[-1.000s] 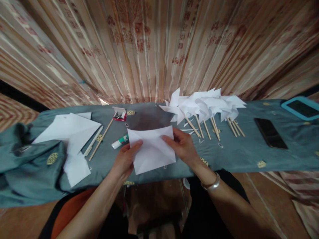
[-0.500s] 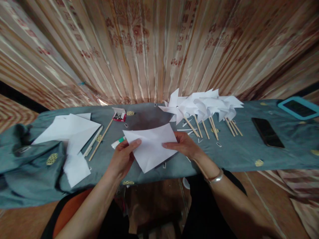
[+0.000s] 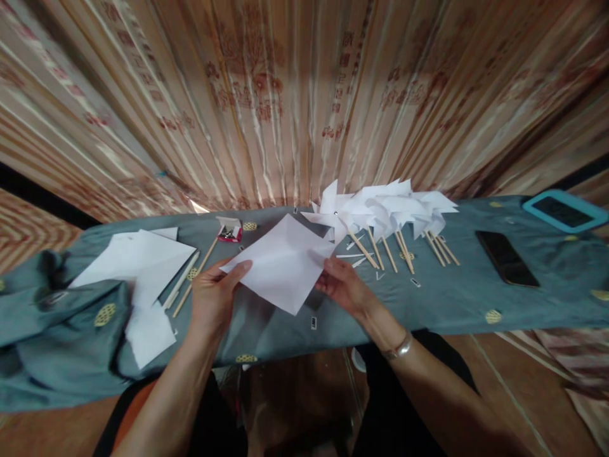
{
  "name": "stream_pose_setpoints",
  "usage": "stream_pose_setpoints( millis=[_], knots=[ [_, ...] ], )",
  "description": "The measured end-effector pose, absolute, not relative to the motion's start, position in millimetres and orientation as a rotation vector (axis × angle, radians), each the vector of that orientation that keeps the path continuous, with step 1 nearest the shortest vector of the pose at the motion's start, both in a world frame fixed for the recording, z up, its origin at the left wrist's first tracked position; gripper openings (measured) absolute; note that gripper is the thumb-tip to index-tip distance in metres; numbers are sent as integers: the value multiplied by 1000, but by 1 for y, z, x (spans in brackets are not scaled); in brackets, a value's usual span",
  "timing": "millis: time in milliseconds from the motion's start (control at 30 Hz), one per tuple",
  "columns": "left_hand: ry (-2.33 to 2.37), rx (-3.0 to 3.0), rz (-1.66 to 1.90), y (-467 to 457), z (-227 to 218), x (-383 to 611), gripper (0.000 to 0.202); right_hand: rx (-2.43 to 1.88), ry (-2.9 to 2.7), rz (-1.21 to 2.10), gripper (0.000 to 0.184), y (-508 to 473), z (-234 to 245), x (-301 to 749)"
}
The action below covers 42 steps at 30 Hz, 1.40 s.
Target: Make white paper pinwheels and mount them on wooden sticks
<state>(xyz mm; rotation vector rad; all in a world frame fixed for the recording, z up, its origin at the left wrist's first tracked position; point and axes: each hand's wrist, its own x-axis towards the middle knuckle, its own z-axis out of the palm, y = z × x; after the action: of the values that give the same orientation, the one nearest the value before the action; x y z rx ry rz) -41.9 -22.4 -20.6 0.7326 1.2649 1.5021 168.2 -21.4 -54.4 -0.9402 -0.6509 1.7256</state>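
A white square sheet of paper (image 3: 280,266) is held above the table, turned so one corner points toward me. My left hand (image 3: 214,295) pinches its left corner, thumb on top and fingers beneath. At the right corner, my right hand (image 3: 345,285) grips the paper between thumb and curled fingers. Faint crease lines show on the sheet. Behind and to the right lie several white paper pinwheels (image 3: 385,206) on wooden sticks, overlapping in a row.
Left of my hands lie more white paper sheets (image 3: 159,260), a loose wooden stick (image 3: 196,276) and a small red-and-white box (image 3: 230,230) of metal pieces. Paper scraps (image 3: 359,257) lie by the pinwheels. A dark phone (image 3: 507,258) and a blue-framed tablet (image 3: 566,211) rest at right.
The sheet has turned from lying roughly square-on to a diamond position. Both hands have shifted their hold to opposite corners, the left moving left. The glue-like green-and-white tube is now hidden.
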Motion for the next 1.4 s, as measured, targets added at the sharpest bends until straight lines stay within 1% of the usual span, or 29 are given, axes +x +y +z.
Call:
stream_pose_setpoints(
  millis=[67,267,367,433,500,600,700,833,967,1033,1100,1167,1233,1300,1333,1400],
  knots=[
    [1263,754,1505,-21,-22,-41,24,-936,-680,1768,43,-28,-56,155],
    [1313,833,1451,-20,-29,-36,26,-949,-682,1656,38,-38,-53,134],
    [1291,805,1465,-17,-23,-37,24,-1011,-828,1635,36,-34,-54,141],
    [1273,750,1517,-14,-17,-40,24,-1081,-1030,1607,35,-29,-54,156],
    [1261,695,1588,-11,-11,-45,24,-1144,-1243,1401,37,-22,-51,179],
    [1250,635,1672,-6,-4,-53,24,-1475,-1714,854,24,-18,-47,216],
    [1242,603,1712,-5,0,-58,25,-1801,-2198,525,15,-23,-46,236],
    [1240,627,1718,-7,2,-60,23,-1924,-2448,325,21,-33,-47,228],
    [1270,653,1747,-4,4,-60,25,-1972,-2512,251,27,-35,-44,216],
    [1291,661,1773,-1,5,-60,25,-1981,-2478,305,26,-34,-42,218],
    [1295,676,1802,3,6,-60,24,-1898,-2337,497,21,-34,-41,225],
    [1278,680,1823,7,7,-60,24,-1683,-2060,845,20,-34,-42,234],
    [1257,662,1836,8,8,-60,24,-1447,-1694,1263,29,-37,-45,237],
    [1237,642,1844,9,8,-59,25,-1246,-1316,1612,39,-41,-49,234],
    [1228,633,1848,9,8,-59,25,-1159,-1154,1740,41,-43,-51,229],
    [1214,625,1852,8,8,-57,25,-1005,-905,1920,40,-48,-53,216]
  ],
)
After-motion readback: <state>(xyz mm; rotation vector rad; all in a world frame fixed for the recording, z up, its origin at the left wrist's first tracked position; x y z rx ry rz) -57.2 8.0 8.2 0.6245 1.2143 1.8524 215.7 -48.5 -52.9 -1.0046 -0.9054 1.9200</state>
